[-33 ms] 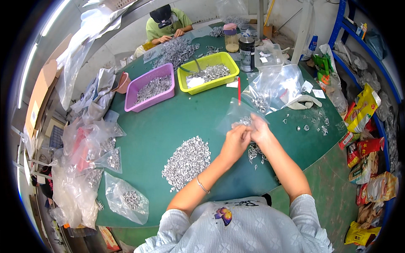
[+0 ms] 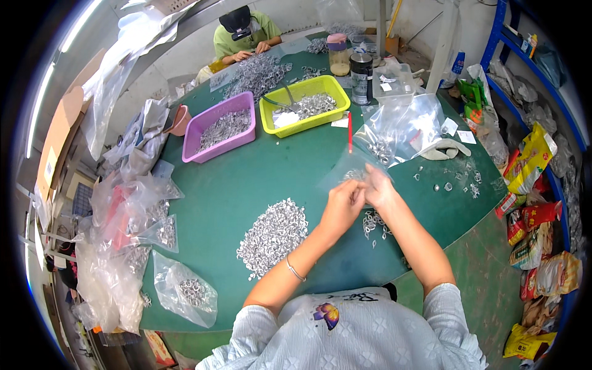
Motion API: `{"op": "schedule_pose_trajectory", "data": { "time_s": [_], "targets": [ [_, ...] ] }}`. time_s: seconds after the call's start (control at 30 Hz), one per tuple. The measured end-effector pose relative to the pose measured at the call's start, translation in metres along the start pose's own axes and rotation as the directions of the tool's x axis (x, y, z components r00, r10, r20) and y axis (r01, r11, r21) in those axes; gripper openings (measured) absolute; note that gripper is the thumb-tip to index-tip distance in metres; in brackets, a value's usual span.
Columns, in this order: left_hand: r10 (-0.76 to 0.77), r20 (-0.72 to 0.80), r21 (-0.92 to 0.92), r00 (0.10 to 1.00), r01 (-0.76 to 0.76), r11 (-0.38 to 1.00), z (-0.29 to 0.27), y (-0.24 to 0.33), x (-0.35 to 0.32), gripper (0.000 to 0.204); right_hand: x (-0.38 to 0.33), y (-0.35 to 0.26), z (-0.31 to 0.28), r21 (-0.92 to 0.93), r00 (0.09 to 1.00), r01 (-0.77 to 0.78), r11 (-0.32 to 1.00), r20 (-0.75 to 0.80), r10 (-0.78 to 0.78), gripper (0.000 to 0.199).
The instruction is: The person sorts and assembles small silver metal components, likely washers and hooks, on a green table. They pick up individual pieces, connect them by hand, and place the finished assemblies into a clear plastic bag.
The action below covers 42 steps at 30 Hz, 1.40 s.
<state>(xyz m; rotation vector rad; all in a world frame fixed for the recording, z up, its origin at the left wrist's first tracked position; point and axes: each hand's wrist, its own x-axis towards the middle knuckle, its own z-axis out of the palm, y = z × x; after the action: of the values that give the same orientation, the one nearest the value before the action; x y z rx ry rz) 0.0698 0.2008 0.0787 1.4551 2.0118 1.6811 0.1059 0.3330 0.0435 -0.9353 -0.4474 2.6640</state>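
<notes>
Where the hands meet over the right part of the bench [image 2: 216, 191], a clear bag [image 2: 337, 168] spreads on their far side – left hand [image 2: 343, 202]: fingers curled, clamped on its near edge; right hand [image 2: 378, 189]: fingers blurred against it, grip cannot be told. Metal-piece heap [image 2: 272, 237] near left – yellow basket [image 2: 311, 123], purple basket [image 2: 226, 148] far left.

Left hand [image 2: 344, 200]: one, back uppermost, fingers curled in a grip. Right hand [image 2: 378, 189]: one, close beside the left, fingers partly blurred. Left forearm [image 2: 299, 256]: bare, slanting forward and rightward. Right forearm [image 2: 416, 234]: bare, slanting forward and leftward, converging.
</notes>
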Motion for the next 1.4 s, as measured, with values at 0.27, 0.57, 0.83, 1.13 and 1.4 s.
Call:
{"op": "schedule_pose_trajectory", "data": {
  "time_s": [0.27, 0.57, 0.83, 1.13, 1.4],
  "targets": [
    [-0.096, -0.139, -0.140, 0.986, 0.076, 0.987, -0.015, 0.000, 0.029, 0.011, -0.061, -0.011, 0.012, -0.745, 0.861, 0.501, 0.441, 0.379, -0.338, 0.028],
    [-0.146, -0.060, -0.078, 0.988, 0.141, 0.987, -0.007, 0.000, 0.007, 0.016, -0.136, -0.006, -0.135, -0.852, 0.618, 0.337, -0.400, 0.521, -0.589, 0.081],
    [-0.111, 0.009, -0.101, 0.994, 0.111, 0.989, 0.000, 0.004, -0.011, 0.029, -0.112, 0.047, -0.106, -0.715, 0.743, 0.246, -0.654, 0.573, -0.346, 0.097],
    [-0.233, 0.143, -0.167, 0.962, 0.256, 0.952, -0.011, 0.018, -0.047, 0.035, -0.089, 0.023, -0.089, -0.597, 0.727, 0.508, -0.620, 0.684, -0.063, 0.073],
    [-0.376, 0.718, -0.284, 0.585, 0.740, 0.609, -0.017, 0.049, -0.177, 0.026, -0.084, 0.021, -0.082, -0.521, 0.648, 0.698, -0.492, 0.751, 0.125, 0.069]
  ]
}}
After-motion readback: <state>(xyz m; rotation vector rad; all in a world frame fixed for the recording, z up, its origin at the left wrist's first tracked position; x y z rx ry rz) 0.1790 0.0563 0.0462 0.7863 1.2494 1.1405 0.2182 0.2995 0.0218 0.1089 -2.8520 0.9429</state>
